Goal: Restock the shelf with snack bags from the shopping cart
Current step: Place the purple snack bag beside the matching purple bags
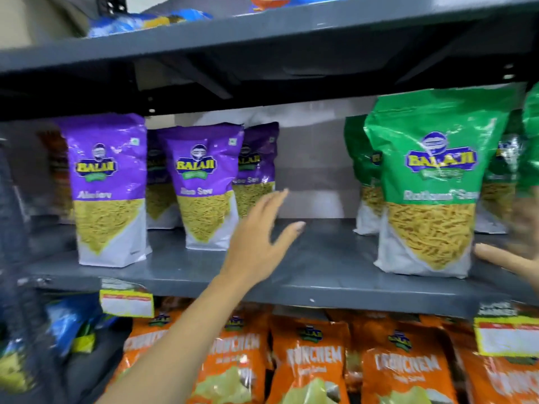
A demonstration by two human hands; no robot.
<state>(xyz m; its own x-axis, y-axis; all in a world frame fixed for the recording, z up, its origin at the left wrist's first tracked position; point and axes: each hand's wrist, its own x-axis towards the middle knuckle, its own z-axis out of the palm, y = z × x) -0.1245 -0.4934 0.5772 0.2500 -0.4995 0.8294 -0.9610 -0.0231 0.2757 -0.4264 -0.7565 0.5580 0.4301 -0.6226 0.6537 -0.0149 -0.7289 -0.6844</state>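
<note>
While purple bags [204, 185] and a green bag [431, 182] stand apart on the shelf [320, 275], the empty left hand [259, 237] reaches spread-fingered into the gap, seemingly clearing room; right hand [513, 252], blurred, steadies the green bag, grip unclear.

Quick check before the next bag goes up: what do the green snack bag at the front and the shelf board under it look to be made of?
Green snack bag: looks like glossy plastic film, going by its crinkles and bright glare streaks; the lower panel seems clear, with yellow strands showing. Shelf board: probably grey painted metal, judging by its thin folded front edge and dull satin sheen, though blur leaves that open.
</note>
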